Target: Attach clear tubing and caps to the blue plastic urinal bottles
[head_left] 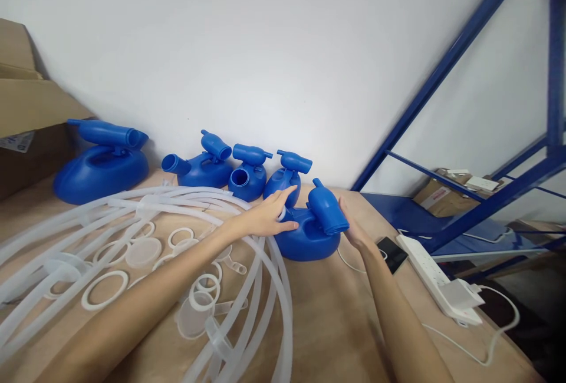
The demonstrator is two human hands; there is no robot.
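A blue plastic bottle (307, 241) with a blue cup-like part (327, 209) on top stands on the brown table, between my hands. My left hand (269, 215) touches its left end near the neck, thumb and fingers spread apart. At its right side is my right hand (350, 227), laid against the cup-like part, its fingers partly hidden behind it. Several more blue bottles (101, 174) stand along the wall. Clear tubes (283, 289), white rings (105, 290) and translucent discs (144, 252) lie to the left, partly under my left forearm.
On the right are a black phone (392, 254), a white power strip (431, 274) with a plugged-in charger (462, 294) and cable, and a blue metal rack (446, 76). An open cardboard box (35, 100) stands at the far left.
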